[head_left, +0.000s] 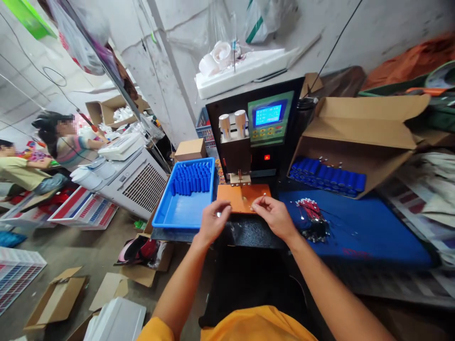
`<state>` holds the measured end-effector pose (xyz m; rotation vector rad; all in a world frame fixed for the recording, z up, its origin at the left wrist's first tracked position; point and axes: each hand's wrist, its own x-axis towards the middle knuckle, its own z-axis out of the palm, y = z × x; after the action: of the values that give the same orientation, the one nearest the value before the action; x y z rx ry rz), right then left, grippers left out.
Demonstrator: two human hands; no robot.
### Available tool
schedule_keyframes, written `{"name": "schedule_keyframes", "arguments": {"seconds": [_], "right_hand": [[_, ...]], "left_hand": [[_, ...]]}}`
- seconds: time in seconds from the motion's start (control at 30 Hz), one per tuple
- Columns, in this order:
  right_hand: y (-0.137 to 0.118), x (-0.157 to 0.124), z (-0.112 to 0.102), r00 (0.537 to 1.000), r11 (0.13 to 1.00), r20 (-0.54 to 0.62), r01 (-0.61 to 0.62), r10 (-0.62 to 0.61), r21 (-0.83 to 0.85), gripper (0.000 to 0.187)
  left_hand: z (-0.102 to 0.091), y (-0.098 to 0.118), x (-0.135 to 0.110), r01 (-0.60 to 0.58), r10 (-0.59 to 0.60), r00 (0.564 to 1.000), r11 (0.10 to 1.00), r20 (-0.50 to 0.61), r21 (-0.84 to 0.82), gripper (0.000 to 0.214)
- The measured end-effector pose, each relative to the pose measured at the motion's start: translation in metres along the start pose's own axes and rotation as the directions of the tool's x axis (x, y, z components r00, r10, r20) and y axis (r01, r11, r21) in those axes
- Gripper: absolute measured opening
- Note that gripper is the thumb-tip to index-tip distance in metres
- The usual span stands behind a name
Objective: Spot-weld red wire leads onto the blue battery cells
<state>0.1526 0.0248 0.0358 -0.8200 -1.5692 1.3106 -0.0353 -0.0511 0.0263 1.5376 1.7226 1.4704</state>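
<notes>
My left hand [214, 220] is at the left front edge of the orange plate [232, 193], fingers curled and thumb close to the index finger, with a ring showing. Whatever is between those fingertips is too small to make out. Over the plate's right side, my right hand [276, 217] pinches something tiny; a small white tip shows by the fingers. Behind the plate stands a black machine [234, 156] with two metal cylinders on its head, a lit display [268, 114] and electrode tips above the plate. Red and black wires [313, 218] with white ends lie bundled right of my right hand.
Left of the plate, a blue tray [183, 210] holds many upright blue cylindrical cells [192, 180]. An open cardboard box [366, 128] with more blue cells [327, 177] stands right, on a blue mat [387, 232]. Two people [67, 137] sit farther left, near crates and a cooler [140, 182].
</notes>
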Motion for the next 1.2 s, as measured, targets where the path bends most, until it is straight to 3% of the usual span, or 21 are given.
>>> {"name": "schedule_keyframes", "arguments": {"seconds": [0.07, 0.13, 0.2, 0.27, 0.37, 0.5, 0.6, 0.7, 0.77, 0.87, 0.93, 1.0, 1.1, 1.2], "right_hand": [[0.005, 0.009, 0.002, 0.997, 1.0, -0.066, 0.025, -0.026, -0.012, 0.032], [0.012, 0.017, 0.005, 0.993, 0.999, -0.105, 0.041, -0.044, -0.028, 0.032], [0.019, 0.023, 0.008, 0.993, 0.998, -0.108, 0.047, -0.052, -0.045, 0.03], [0.024, 0.025, 0.01, 0.994, 0.997, -0.096, 0.046, -0.052, -0.066, 0.028], [0.029, 0.025, 0.011, 0.995, 0.996, -0.089, 0.036, -0.044, -0.084, 0.025], [0.03, 0.023, 0.009, 0.997, 0.998, -0.081, 0.011, -0.017, -0.069, 0.024], [0.028, 0.023, 0.008, 0.997, 0.999, -0.083, 0.002, -0.005, -0.042, 0.023], [0.024, 0.023, 0.008, 0.996, 1.0, -0.088, -0.004, 0.004, 0.004, 0.022], [0.022, 0.022, 0.009, 0.995, 0.999, -0.098, -0.009, 0.014, 0.047, 0.022], [0.02, 0.023, 0.007, 0.992, 0.991, -0.119, -0.02, 0.036, 0.133, 0.022], [0.02, 0.023, 0.006, 0.99, 0.981, -0.127, -0.029, 0.054, 0.19, 0.022], [0.02, 0.023, 0.004, 0.989, 0.971, -0.126, -0.04, 0.071, 0.236, 0.021], [0.02, 0.021, 0.001, 0.991, 0.961, -0.091, -0.071, 0.099, 0.269, 0.019], [0.019, 0.019, -0.001, 0.991, 0.96, -0.077, -0.085, 0.11, 0.268, 0.016]], "left_hand": [[-0.031, -0.018, 0.017, 0.004, 0.013, 0.994, 0.986, -0.106, 0.164, 0.023], [-0.066, -0.037, 0.037, 0.064, 0.006, 0.986, 0.911, -0.169, 0.407, 0.024], [-0.099, -0.052, 0.055, 0.157, -0.031, 0.98, 0.733, -0.198, 0.662, 0.033], [-0.124, -0.062, 0.069, 0.19, -0.07, 0.981, 0.494, -0.178, 0.848, 0.042], [-0.146, -0.072, 0.083, 0.136, -0.136, 0.985, 0.243, -0.105, 0.96, 0.051], [-0.155, -0.08, 0.089, 0.096, -0.178, 0.982, 0.163, -0.066, 0.982, 0.052], [-0.158, -0.082, 0.086, 0.084, -0.141, 0.988, 0.189, -0.058, 0.978, 0.037], [-0.163, -0.082, 0.078, 0.059, -0.134, 0.991, 0.303, -0.019, 0.951, 0.023], [-0.163, -0.079, 0.071, 0.074, -0.095, 0.995, 0.465, -0.033, 0.882, 0.019], [-0.148, -0.065, 0.058, 0.082, 0.04, 0.984, 0.765, -0.175, 0.639, 0.023], [-0.124, -0.05, 0.051, 0.006, 0.109, 0.964, 0.904, -0.244, 0.427, 0.028], [-0.09, -0.033, 0.044, -0.076, 0.129, 0.963, 0.972, -0.236, 0.221, 0.032], [-0.032, -0.014, 0.04, -0.079, 0.077, 0.984, 0.997, -0.158, -0.009, 0.038], [0.017, -0.007, 0.039, -0.016, 0.006, 0.997, 0.991, -0.074, -0.134, 0.038]]}}
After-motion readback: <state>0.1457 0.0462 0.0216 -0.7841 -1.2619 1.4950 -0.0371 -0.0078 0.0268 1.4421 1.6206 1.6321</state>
